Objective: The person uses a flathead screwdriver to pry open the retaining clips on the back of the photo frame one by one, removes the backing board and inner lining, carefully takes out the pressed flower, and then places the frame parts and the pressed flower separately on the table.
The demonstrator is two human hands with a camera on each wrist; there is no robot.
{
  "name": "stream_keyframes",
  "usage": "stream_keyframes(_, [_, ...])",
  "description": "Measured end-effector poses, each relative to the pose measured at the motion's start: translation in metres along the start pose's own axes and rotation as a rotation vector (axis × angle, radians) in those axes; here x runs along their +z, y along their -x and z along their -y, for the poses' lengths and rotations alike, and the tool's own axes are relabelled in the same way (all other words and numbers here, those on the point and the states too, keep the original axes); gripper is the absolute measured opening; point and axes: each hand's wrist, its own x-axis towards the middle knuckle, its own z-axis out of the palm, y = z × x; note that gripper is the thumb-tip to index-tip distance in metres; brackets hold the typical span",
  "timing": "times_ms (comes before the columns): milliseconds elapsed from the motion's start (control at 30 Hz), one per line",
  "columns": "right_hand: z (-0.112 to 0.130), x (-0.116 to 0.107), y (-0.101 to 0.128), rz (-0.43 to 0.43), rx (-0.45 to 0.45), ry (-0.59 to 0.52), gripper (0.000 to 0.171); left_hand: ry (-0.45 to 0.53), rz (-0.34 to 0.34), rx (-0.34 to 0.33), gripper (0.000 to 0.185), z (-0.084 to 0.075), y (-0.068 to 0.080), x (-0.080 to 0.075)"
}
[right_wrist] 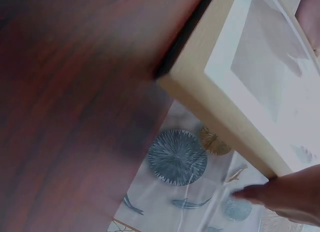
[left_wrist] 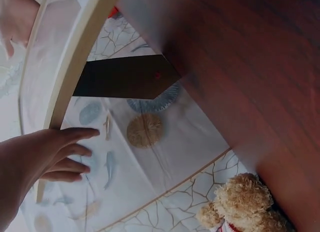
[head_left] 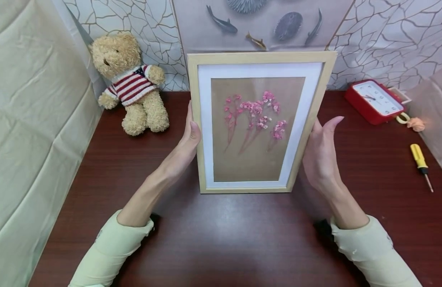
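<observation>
A pale wood picture frame stands upright in the middle of the table, with pink pressed flowers inside a white mat. From its back a dark stand angles out, its tip at the tabletop in the left wrist view. My left hand holds the frame's left side, thumb along the front edge and fingers reaching behind. At the opposite side, my right hand rests against the edge with its thumb raised away from the wood; its fingers are partly hidden behind the frame.
A teddy bear in a striped sweater leans on the back wall at left. On the right are a red alarm clock, a small peach-coloured item and a yellow-handled screwdriver. Pale cloth borders the dark table at left.
</observation>
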Motion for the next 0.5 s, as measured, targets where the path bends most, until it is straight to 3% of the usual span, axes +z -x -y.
stream_keyframes(133, [-0.003, 0.003, 0.003, -0.03, -0.103, -0.065, 0.079, 0.064, -0.023, 0.076, 0.122, 0.001, -0.001, 0.005])
stream_keyframes(200, [-0.004, 0.004, 0.004, -0.043, -0.133, -0.136, 0.086, 0.134, -0.033, 0.075, 0.12, 0.0, 0.001, 0.006])
stream_keyframes(267, [-0.003, 0.003, 0.005, -0.049, -0.147, -0.213, 0.092, 0.206, -0.041, 0.045, 0.111, -0.001, 0.003, 0.007])
stream_keyframes(367, [-0.001, 0.001, 0.005, -0.045, -0.143, -0.34, 0.102, 0.288, -0.061, -0.054, 0.096, -0.007, 0.007, 0.008])
stream_keyframes(500, [-0.001, -0.003, 0.004, -0.024, -0.118, -0.469, 0.108, 0.322, -0.085, -0.139, 0.08, -0.015, 0.011, 0.009])
